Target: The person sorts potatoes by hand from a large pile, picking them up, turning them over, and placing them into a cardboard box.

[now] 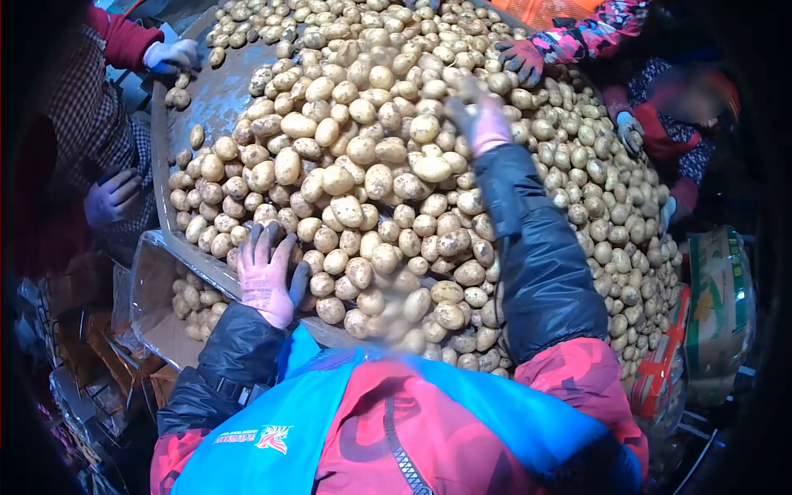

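Observation:
A large heap of potatoes [346, 177], some with dark soil on them, covers the table [216, 103] in front of me. My left hand [266, 280], in a pink and grey glove, rests with spread fingers on potatoes at the near left edge. Stretched far forward over the heap is my right hand [487, 124], gloved the same way. Motion blurs its fingers, but they look extended and apart, with no potato visible in them. Below the left hand's side of the table, more potatoes lie in a plastic-lined box [153, 309].
Other people's gloved hands are around the heap: one hand [172, 56] at far left, one [521, 59] at far right, another [631, 130] at right. A person's hand [113, 198] hangs beside the table's left edge. A green and tan carton [716, 285] stands at right.

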`<state>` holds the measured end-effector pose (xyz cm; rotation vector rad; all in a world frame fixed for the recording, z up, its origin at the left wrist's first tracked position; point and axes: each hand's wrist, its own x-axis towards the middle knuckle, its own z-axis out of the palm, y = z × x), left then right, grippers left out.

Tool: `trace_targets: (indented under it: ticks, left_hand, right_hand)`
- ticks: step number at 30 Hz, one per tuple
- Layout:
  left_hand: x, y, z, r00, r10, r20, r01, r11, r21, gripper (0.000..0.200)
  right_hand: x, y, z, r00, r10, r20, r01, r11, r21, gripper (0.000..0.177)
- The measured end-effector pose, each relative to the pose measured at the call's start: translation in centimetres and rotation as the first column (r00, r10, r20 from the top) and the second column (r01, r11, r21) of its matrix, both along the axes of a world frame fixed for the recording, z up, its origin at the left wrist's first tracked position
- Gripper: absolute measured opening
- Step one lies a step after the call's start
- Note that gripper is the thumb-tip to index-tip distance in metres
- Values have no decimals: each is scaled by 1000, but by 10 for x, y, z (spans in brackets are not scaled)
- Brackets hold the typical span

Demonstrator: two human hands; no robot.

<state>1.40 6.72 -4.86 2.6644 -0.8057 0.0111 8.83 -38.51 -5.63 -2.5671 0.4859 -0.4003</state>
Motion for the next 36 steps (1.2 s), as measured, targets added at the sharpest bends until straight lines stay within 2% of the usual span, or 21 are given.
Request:
trace_targets:
  ticks: [4,6,8,10,12,13,14,16,17,18,19,20,21,22,23,24,25,28,30,34,36]
  left_hand:
    - [0,3,-2,1000,-28,9,28,1000,-6,51]
    - [0,3,-5,999,-12,34,13,1000,-4,51]
    - [0,3,-6,999,-24,46,25,999,-21,52]
    - [0,5,-11,998,-33,62,34,999,-20,52]
    - [0,7,-13,999,-15,48,16,999,-29,52]
    - [1,6,-13,999,-13,51,15,999,-30,52]
    - [0,6,-12,999,-13,49,14,999,-29,52]
    - [0,6,-12,999,-14,43,15,999,-28,52]
    - [1,6,-12,999,-20,36,21,999,-32,52]
    - [1,7,-12,999,-23,28,24,999,-35,52]
    - [1,7,-10,1000,-16,22,16,999,-33,52]
    - [1,6,-7,999,-22,31,23,999,-39,52]
    - [0,5,-5,999,-24,37,25,999,-43,52]
    - [-1,5,-5,1000,-5,26,6,999,-38,52]
    - [-1,4,-5,999,-8,43,9,999,-33,52]
    - [0,4,-5,998,-8,60,10,1000,-25,52]
    - [0,4,-4,1000,-2,17,2,999,-37,50]
    - [0,4,-2,1000,16,-13,-17,999,-32,50]
    - [0,4,-5,1000,9,12,-8,998,-60,48]
    - [2,6,-13,995,-4,95,13,996,-91,49]
    - [3,8,-14,994,-24,103,35,994,-107,50]
  right_hand:
    - [4,61,-2,996,-91,-16,86,975,-206,65]
    - [-5,89,28,947,114,-302,-116,993,11,66]
    - [-15,131,28,965,42,-259,-104,968,-229,67]
    - [-19,155,34,953,139,-269,-151,988,-26,68]
    - [-36,179,31,950,241,-198,-279,942,-187,69]
    - [-41,193,29,940,248,-234,-292,940,-176,67]
    - [-53,200,37,907,322,-272,-364,923,-122,66]
    - [-68,203,39,834,501,-233,-539,828,-151,64]
    - [-74,198,54,787,573,-227,-596,802,-38,61]
    - [-73,180,41,767,641,36,-642,766,41,57]
    - [-67,158,50,789,602,121,-610,745,269,54]
    - [-61,136,62,898,440,19,-426,858,287,54]
    - [-51,102,40,980,130,147,-196,717,669,56]
    - [-48,82,65,995,26,99,-51,966,254,60]
    - [-38,44,49,997,-63,33,64,998,-24,74]
    - [-28,18,37,952,-233,-199,208,968,-138,91]
    - [-18,0,12,905,-285,-316,214,947,-241,101]
    - [-10,42,35,850,-285,-444,229,957,-177,91]
    - [-13,54,35,854,-279,-439,227,959,-169,86]
    - [-41,73,29,923,-125,-364,113,992,-53,77]
    - [-65,107,31,918,-20,-395,-31,992,-122,62]
